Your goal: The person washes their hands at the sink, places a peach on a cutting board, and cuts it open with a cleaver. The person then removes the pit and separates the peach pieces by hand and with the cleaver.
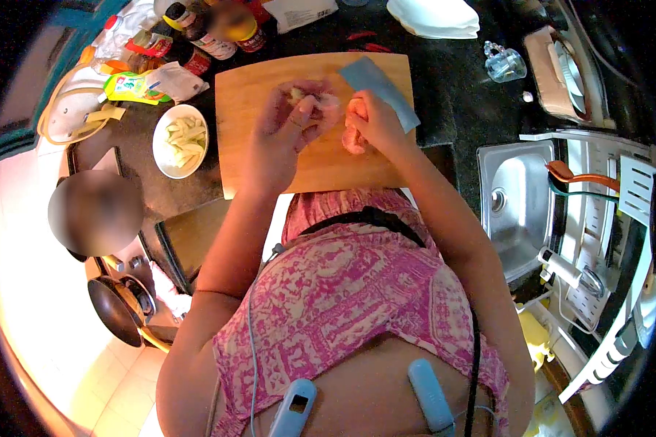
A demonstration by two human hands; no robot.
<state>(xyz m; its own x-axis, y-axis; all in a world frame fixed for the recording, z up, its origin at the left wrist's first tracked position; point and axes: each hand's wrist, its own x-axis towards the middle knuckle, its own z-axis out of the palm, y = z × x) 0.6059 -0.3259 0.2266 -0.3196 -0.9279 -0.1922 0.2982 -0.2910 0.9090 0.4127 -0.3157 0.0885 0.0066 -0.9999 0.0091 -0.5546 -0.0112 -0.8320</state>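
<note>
A wooden cutting board (313,171) lies on the dark counter in front of me. Over its left half, my left hand (299,120) has its fingers curled around something pale and thin, too small to make out. My right hand (372,120) is closed on a pinkish-orange item (355,140) that looks like raw meat, over the right half of the board. The two hands are apart. A blue-grey flat cloth or packet (383,86) lies across the board's upper right corner, just beyond my right hand.
A white bowl of pale cut pieces (186,142) is left of the board. Bottles and packets (204,40) stand at the back left. A white dish (434,16), glass jug (504,64) and sink (517,211) are right; a dark pan (113,309) is lower left.
</note>
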